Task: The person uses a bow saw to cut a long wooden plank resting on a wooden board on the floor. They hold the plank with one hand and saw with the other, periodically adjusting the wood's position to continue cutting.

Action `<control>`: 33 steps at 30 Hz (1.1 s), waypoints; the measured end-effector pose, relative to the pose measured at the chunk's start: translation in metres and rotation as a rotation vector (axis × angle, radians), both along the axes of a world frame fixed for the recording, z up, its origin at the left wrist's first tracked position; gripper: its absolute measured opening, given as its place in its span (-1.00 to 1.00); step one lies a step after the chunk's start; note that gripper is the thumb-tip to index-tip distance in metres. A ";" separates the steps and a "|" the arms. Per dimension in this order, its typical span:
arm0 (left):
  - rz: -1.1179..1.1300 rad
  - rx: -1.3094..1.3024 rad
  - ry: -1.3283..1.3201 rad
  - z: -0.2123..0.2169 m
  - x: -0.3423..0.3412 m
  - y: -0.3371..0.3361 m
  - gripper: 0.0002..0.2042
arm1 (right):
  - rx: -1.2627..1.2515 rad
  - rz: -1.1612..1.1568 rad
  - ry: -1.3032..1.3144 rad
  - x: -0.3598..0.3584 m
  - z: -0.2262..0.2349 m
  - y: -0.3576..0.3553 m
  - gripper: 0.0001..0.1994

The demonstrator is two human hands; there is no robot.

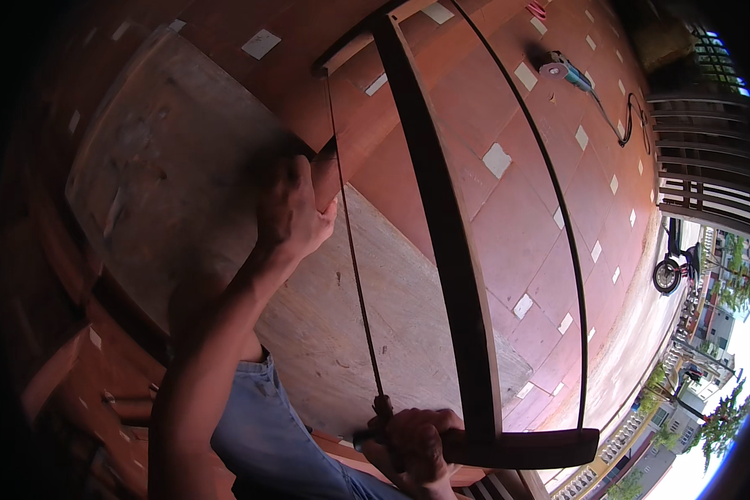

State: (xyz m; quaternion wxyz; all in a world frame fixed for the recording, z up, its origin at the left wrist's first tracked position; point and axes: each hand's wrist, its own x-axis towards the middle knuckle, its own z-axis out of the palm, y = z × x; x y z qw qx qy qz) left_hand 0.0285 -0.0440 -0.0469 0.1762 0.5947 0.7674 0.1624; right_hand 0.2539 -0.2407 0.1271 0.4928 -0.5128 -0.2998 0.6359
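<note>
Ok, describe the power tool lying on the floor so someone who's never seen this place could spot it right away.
Start from the red tiled floor beyond the big wooden frame saw that the right hand grips. Look far across the tiles toward the dark metal railing. There lies the angle grinder, alone: a teal body with a round pale disc, trailing a black cord that loops toward the railing.
</note>
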 end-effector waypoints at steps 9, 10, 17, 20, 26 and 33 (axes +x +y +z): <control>0.011 0.091 -0.033 -0.003 0.003 0.003 -0.53 | 0.147 -0.054 0.050 -0.059 -0.091 0.125 -0.63; 0.004 0.112 -0.039 -0.010 0.000 0.000 -0.53 | 0.104 -0.070 -0.058 -0.072 -0.097 0.148 -0.63; -0.022 0.191 0.020 -0.011 -0.004 0.003 -0.51 | 0.060 -0.026 -0.037 -0.044 -0.054 0.095 -0.65; 0.013 0.064 -0.024 -0.007 -0.002 0.000 -0.49 | 0.059 -0.006 -0.003 -0.006 -0.011 0.014 -0.65; 0.008 0.146 -0.011 -0.010 -0.003 -0.005 -0.49 | 0.084 -0.030 0.011 -0.016 -0.035 0.027 -0.67; -0.017 0.207 0.009 -0.013 0.000 0.002 -0.52 | 0.068 -0.047 -0.182 -0.082 -0.086 0.170 -0.69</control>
